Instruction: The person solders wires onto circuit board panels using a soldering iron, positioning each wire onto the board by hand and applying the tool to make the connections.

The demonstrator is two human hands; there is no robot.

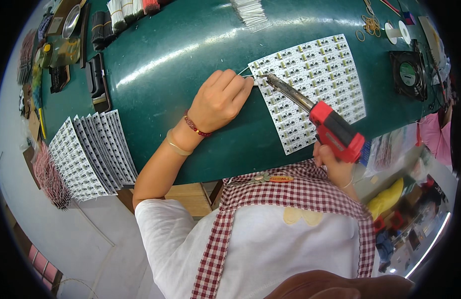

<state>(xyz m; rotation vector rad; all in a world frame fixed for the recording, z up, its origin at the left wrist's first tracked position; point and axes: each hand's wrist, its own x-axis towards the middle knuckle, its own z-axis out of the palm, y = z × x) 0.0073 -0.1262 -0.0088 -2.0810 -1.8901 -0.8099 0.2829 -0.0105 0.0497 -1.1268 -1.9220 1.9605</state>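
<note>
While pinching pale wire (244,71) in the fingers of the left hand (221,99), grips a red-and-black soldering gun (335,130) in the right hand (336,167), holding its tip at the upper-left edge of a circuit-board sheet (317,79) flat on the green tabletop (155,109); wears an orange lettered apron patch (281,179).

The left grip (223,97) curls into a pinch, back upward, forearm (163,167) angled ahead; the right grip (334,164) curls near the torso (285,244), partly hidden.
</note>
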